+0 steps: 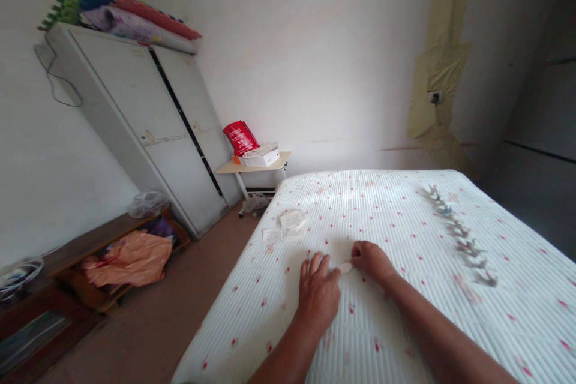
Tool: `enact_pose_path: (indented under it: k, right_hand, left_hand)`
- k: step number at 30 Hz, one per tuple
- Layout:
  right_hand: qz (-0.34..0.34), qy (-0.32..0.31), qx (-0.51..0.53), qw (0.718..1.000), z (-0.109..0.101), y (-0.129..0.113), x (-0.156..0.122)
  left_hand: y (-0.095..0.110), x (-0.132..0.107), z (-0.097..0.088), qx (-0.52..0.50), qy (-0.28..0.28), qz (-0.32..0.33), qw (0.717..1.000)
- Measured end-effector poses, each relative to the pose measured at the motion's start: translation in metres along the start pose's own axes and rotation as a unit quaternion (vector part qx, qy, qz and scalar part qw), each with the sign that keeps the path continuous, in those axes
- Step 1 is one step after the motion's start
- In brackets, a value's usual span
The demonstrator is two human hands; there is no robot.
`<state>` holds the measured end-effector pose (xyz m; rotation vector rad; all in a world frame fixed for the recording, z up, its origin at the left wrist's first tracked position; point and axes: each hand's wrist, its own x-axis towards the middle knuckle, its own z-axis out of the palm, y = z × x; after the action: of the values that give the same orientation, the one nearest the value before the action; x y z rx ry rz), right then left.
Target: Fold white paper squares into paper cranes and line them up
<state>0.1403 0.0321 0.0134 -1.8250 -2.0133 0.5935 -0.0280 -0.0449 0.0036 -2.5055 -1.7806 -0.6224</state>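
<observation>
A small white strip (pixel 345 267) is lying on the bedcover between the two hands. It is pale and soft-looking with a rounded end, though it is too small to tell whether it is paper or cloth. Its right end is disappearing into the bunched fingers (pixel 360 250) of the right hand (pixel 371 261), which are pressing together and seem to be pinching it, although the exact grip is hidden. The left hand (pixel 318 291) is resting palm-down just beside the strip, with its fingers (pixel 315 265) spreading slightly and their tips almost touching it.

Both hands are resting on a ribbed white bedcover (pixel 396 216) dotted with small red marks. A few folded white papers (pixel 284 229) are lying near the hands, toward the bed's far left corner. Farther right, a grey-brown sprig-like strip (pixel 459 234) is stretching across the cover, too blurred to identify.

Beyond the bed, a red bag (pixel 241 138) and a white box (pixel 261 158) are sitting on a small folding table (pixel 252 167). A pale metal wardrobe (pixel 148 132) is standing in the corner with coloured foam mats (pixel 117 12) piled on top, while a peach plastic bag (pixel 128 258) is lying on a low wooden shelf (pixel 90 246).
</observation>
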Motion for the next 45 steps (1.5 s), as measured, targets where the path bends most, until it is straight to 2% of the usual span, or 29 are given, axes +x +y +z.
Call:
enact_pose_path:
  k: [5, 11, 13, 17, 19, 22, 26, 29, 36, 45]
  right_hand:
    - [-0.019, 0.002, 0.023, 1.0, -0.001, 0.009, 0.002]
    - [0.028, -0.007, 0.178, 0.984, -0.009, 0.018, -0.003]
    - [0.016, -0.005, 0.192, 0.981, -0.009, 0.018, -0.005]
    - [-0.06, 0.0, 0.115, 0.992, -0.004, 0.013, -0.008]
    - [-0.061, 0.004, 0.052, 0.997, -0.002, 0.008, -0.01]
    - [-0.038, -0.001, 0.014, 0.999, -0.001, 0.003, -0.012]
    - [-0.017, -0.005, 0.003, 1.0, 0.0, 0.002, -0.01]
    - [-0.012, 0.0, 0.004, 1.0, 0.002, 0.003, -0.008]
    - [0.018, -0.003, 0.013, 1.0, 0.003, 0.011, -0.001]
    - [0.012, -0.008, 0.038, 0.999, -0.004, 0.023, 0.002]
  left_hand:
    - [-0.002, -0.001, -0.001, 0.005, 0.005, 0.01, 1.0]
    - [-0.009, 0.009, 0.0, -0.008, 0.006, 0.04, 0.999]
    - [-0.012, 0.016, 0.001, -0.018, 0.006, 0.052, 0.998]
    - [-0.019, 0.028, 0.002, -0.047, -0.003, 0.089, 0.995]
    - [-0.021, 0.034, 0.004, -0.064, -0.004, 0.092, 0.994]
    - [-0.02, 0.043, 0.007, -0.092, -0.006, 0.049, 0.995]
    - [-0.011, 0.056, 0.013, -0.103, -0.02, -0.069, 0.992]
    - [-0.004, 0.062, 0.017, -0.103, -0.011, -0.107, 0.989]
    - [-0.005, 0.061, 0.02, -0.11, -0.02, -0.127, 0.986]
    - [-0.005, 0.061, 0.022, -0.123, -0.011, -0.131, 0.984]
